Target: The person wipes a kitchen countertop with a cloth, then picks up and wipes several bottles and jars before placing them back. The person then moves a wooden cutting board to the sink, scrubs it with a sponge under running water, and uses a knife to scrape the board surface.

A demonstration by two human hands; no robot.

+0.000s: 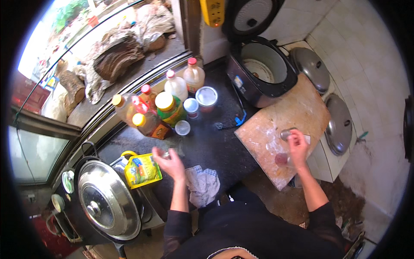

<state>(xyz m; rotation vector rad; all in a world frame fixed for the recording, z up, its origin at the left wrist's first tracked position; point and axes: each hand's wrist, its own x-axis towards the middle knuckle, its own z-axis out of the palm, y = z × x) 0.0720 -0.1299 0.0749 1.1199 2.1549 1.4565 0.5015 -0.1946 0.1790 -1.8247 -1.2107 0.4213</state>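
Note:
My right hand (298, 149) is over the floured wooden board (258, 131), its fingers pinched at the end of a small grey cylindrical container (287, 134). Beneath the wrist, a small clear container with reddish contents (281, 159) is partly hidden. Something pale (306, 139) shows beside the knuckles. My left hand (173, 165) is above the dark countertop (223, 149), thumb and fingers curved. A small glassy patch shows between them; whether it is a held thing is unclear. Close by are a yellow food pouch (143, 170) and a crumpled cloth (203, 186).
Several bottles (153, 124) and lidded jars (207, 96) line the window side. A rice cooker (262, 71) stands with its lid raised. At left is a wok with a metal lid (105, 197). Two grey lids (338, 124) rest by the tiled wall. A blue-plugged cord (240, 120) lies on the countertop.

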